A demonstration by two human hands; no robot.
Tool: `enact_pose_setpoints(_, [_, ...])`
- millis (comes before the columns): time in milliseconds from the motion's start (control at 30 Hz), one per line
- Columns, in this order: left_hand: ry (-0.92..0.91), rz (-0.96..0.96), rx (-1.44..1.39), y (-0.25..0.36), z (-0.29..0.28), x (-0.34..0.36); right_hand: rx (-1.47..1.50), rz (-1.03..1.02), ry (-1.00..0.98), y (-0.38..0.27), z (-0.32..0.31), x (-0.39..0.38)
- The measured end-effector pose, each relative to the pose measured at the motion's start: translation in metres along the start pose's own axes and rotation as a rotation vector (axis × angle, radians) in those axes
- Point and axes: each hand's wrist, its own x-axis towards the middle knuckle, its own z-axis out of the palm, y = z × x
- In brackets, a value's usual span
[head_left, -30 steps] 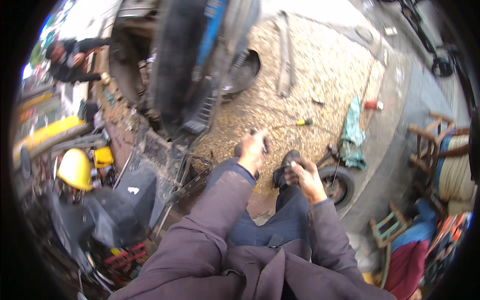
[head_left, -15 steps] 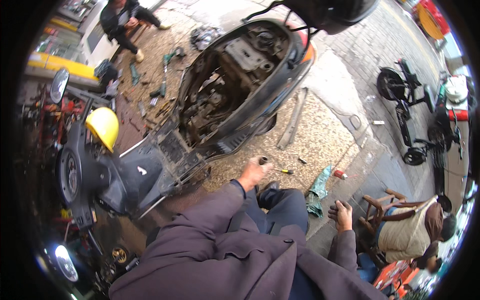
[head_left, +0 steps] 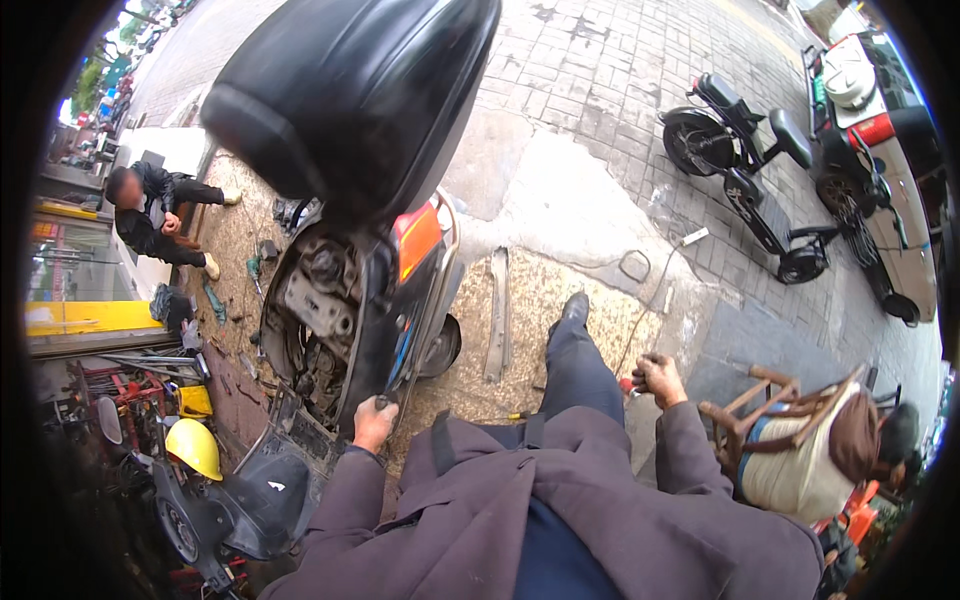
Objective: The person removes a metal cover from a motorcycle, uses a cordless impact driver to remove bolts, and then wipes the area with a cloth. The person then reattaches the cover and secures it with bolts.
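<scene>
My left hand (head_left: 374, 426) is closed around a short dark tube-like piece (head_left: 381, 402), its end showing above the fingers. That hand is beside the open body of a dark scooter (head_left: 345, 300), whose inner parts (head_left: 322, 300) are exposed where the seat would sit. A large black top box (head_left: 350, 100) rises at the scooter's tail, above an orange-red rear light (head_left: 418, 240). Out to the right, my right hand (head_left: 660, 381) has its fingers curled, and what they hold, if anything, is hidden. A small red object (head_left: 627, 386) shows right beside it.
A long metal strip (head_left: 497, 315) lies on the pebbled ground ahead. A wooden chair (head_left: 750, 415) with cloth stands at the right. A small black electric bike (head_left: 745, 180) is parked beyond. Another person (head_left: 150, 215) sits at far left near scattered tools. A yellow helmet (head_left: 194, 449) rests on the scooter's front.
My view has turned and I have moved along the scooter toward its tail. My left hand still grips the dark piece, now beside the body. One leg is stretched forward.
</scene>
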Motion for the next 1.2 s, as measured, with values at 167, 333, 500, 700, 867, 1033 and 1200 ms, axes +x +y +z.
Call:
enact_pose_setpoints(167, [-0.057, -0.265, -0.065, 0.077, 0.038, 0.0, -0.04, -0.286, -0.035, -0.206, -0.018, 0.099])
enact_pose_setpoints(333, [-0.109, -0.305, -0.133, 0.166, 0.069, 0.019, -0.068, -0.538, -0.291, -0.413, 0.027, 0.116])
enact_pose_setpoints(500, [-0.09, -0.366, -0.076, 0.222, 0.105, 0.077, -0.244, -0.6, -0.486, -0.534, 0.074, 0.169])
enact_pose_setpoints(700, [0.095, -0.149, -0.105, 0.294, 0.159, 0.181, -0.368, -0.403, -0.311, -0.588, 0.062, 0.321])
enact_pose_setpoints(867, [0.156, -0.622, -0.461, 0.33, 0.143, 0.228, -0.349, -0.068, -0.26, -0.6, 0.056, 0.413])
enact_pose_setpoints(1033, [0.298, -0.84, -0.682, 0.366, 0.154, 0.235, -0.575, -0.001, -0.491, -0.668, 0.158, 0.485])
enact_pose_setpoints(1200, [0.462, -1.092, -0.915, 0.414, 0.201, 0.251, -0.758, -0.226, -0.718, -0.781, 0.368, 0.542])
